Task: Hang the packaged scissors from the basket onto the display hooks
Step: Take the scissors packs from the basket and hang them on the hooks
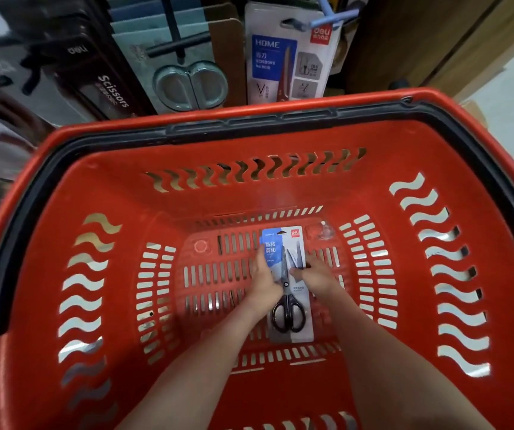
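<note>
**One pack on the basket floor, both hands going for it**

Two bare arms are reaching down into the red basket (280,193), and they are meeting on the only packaged scissors (296,243) I can see in there. The pack is lying flat on the slotted floor, roughly in the middle, with its hang-hole end pointing away from the person.

The left hand (263,280) is resting along the pack's left edge with its fingers (260,256) lying fairly straight on the blue panel, touching rather than grasping. The right hand (316,276) is sitting at the right edge with its fingers curling in. Whether they are pinching the card yet, I cannot tell.

To do this well, I reckon the person is wanting a fingertip under one long edge to tip the flat card up, then a grip low on the card. That is keeping the hole at the top free for a display hook (178,41).

The pack is looking like a slim card, blue and white at the top and grey lower down. Black-handled scissors (288,316) are showing under a clear cover, blades pointing towards the hole. It is probably light and stiff.
</note>
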Demonstrator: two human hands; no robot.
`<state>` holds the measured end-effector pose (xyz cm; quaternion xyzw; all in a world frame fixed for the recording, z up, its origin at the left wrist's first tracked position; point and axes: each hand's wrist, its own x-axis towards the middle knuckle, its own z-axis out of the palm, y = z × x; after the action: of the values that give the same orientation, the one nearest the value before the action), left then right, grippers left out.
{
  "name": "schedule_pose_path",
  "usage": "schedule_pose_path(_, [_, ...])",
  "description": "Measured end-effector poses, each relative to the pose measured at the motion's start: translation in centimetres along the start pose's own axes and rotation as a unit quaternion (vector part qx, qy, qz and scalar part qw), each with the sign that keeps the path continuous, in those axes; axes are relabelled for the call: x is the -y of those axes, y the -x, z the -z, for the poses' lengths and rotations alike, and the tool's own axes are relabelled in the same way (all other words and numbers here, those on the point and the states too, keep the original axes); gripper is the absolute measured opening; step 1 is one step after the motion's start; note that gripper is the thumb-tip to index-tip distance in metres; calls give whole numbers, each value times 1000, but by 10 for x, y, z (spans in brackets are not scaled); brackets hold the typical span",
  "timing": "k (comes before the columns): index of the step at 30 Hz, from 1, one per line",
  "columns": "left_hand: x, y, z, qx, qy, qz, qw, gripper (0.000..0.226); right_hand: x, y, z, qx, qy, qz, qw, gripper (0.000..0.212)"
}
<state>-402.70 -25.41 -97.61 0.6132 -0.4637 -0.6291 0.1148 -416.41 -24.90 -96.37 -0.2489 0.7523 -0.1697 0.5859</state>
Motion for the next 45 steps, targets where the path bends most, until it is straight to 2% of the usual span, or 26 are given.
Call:
schedule_pose_path(2, [-15,2,1,-79,93,20,992,79,4,5,-1,33,-36,-1,999,22])
schedule_pose_path(4, [-26,0,9,-167,101,39,980,58,6,6,-3,70,-55,-2,996,25])
schedule_pose_path(5, [-27,-2,14,-183,100,50,977,47,10,10,-3,82,-62,-2,995,28])
schedule_pose_path(7, [-36,2,24,-141,100,69,983,24,20,17,0,87,-69,-2,994,31])
schedule_pose_path(10, [-55,22,34,-86,83,27,992,10,44,41,7,68,-124,17,990,16])
schedule_pose_path(17, [-125,93,67,-91,103,-85,987,25,109,124,15,13,-107,192,975,22])
schedule_pose_path(22, [-162,162,104,-142,109,-169,969,18,154,195,0,-25,-95,291,952,14])
schedule_pose_path(29, [-195,251,177,-235,147,-241,930,19,226,292,-48,-5,-68,420,905,20])
schedule_pose_path(33, [-213,301,232,-282,149,-321,892,10,270,344,-87,28,-83,478,874,18])
schedule_pose_path(38, [-227,349,294,-315,166,-373,857,15,319,398,-132,65,-76,547,831,21])
schedule_pose_path(43, [-239,367,336,-347,148,-401,835,12,354,418,-164,75,-86,562,819,16])
schedule_pose_path(45, [-245,367,347,-350,139,-437,817,27,366,423,-171,72,-93,568,814,17])
